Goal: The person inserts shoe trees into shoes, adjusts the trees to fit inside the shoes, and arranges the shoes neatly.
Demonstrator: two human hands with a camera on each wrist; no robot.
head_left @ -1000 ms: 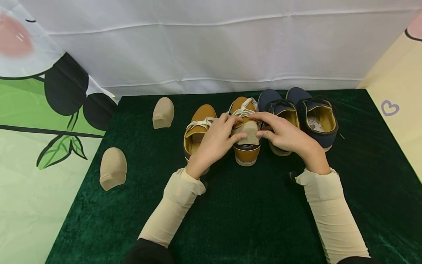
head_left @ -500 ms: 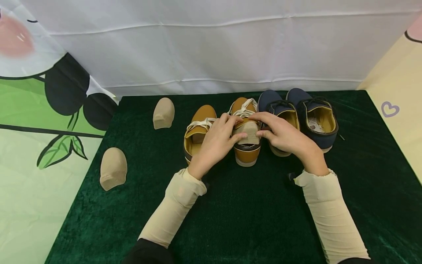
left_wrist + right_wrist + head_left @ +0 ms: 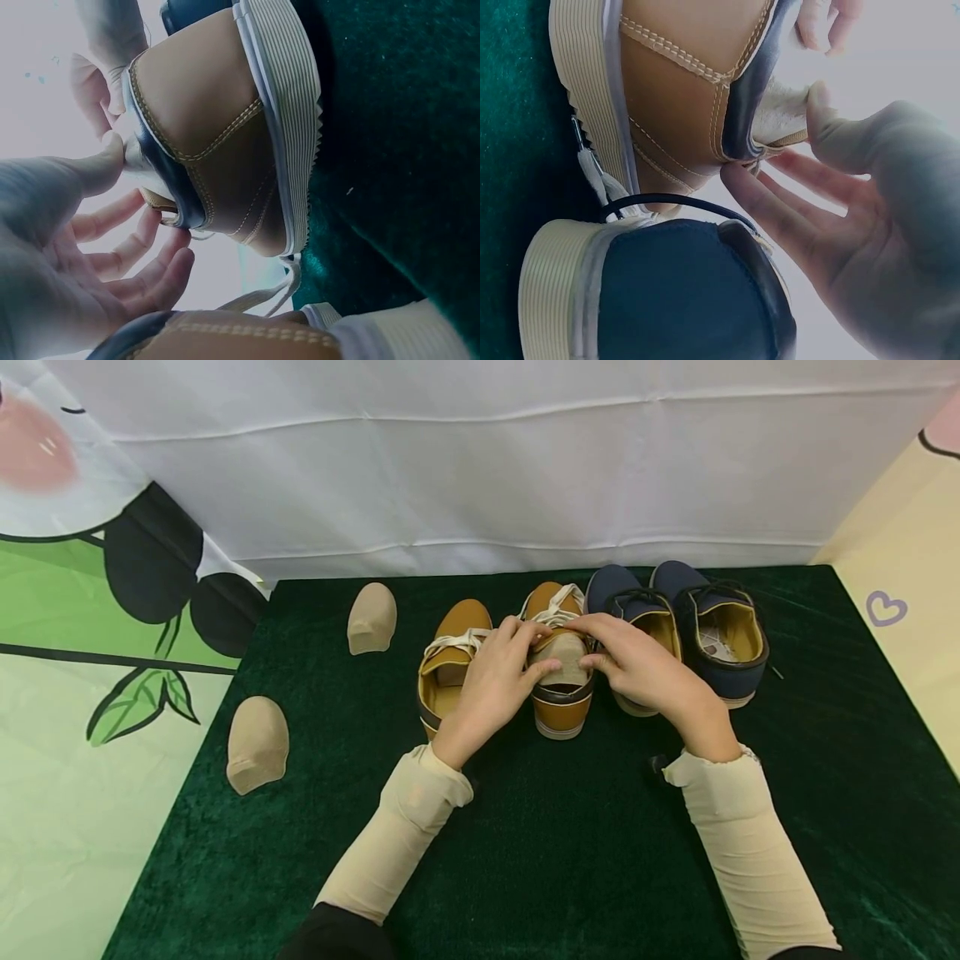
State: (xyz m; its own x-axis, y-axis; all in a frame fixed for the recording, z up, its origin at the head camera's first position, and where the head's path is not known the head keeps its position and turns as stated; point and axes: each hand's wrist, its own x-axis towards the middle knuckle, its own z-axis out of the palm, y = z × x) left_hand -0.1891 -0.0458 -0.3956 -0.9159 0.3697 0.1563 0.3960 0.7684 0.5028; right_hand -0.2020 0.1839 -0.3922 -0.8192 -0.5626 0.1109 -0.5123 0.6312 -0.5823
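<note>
A beige, toe-shaped shoe insert [image 3: 565,653] sits partly inside the opening of a tan lace-up shoe [image 3: 560,717] with white laces. My left hand [image 3: 495,674] holds the insert's left side, thumb on its surface and fingers by the shoe's tongue. From the right, my right hand [image 3: 645,666] grips it the same way. In the left wrist view, the left thumb presses the insert [image 3: 135,161] just above the dark collar. The right wrist view shows the right thumb on the insert [image 3: 780,109], with fingertips at the collar. The insert's front end is hidden inside the shoe.
Another tan shoe [image 3: 467,614] stands to the left, partly behind my left hand. Two navy shoes [image 3: 738,672] stand to the right, the nearer one partly covered by my right hand. Two more beige inserts [image 3: 372,617] lie left on the green cloth [image 3: 570,852]. A white curtain rises behind.
The shoe insert has slid forward and deeper into the tan shoe, showing more of the opening at the heel. Both hands have kept their hold and barely shifted.
</note>
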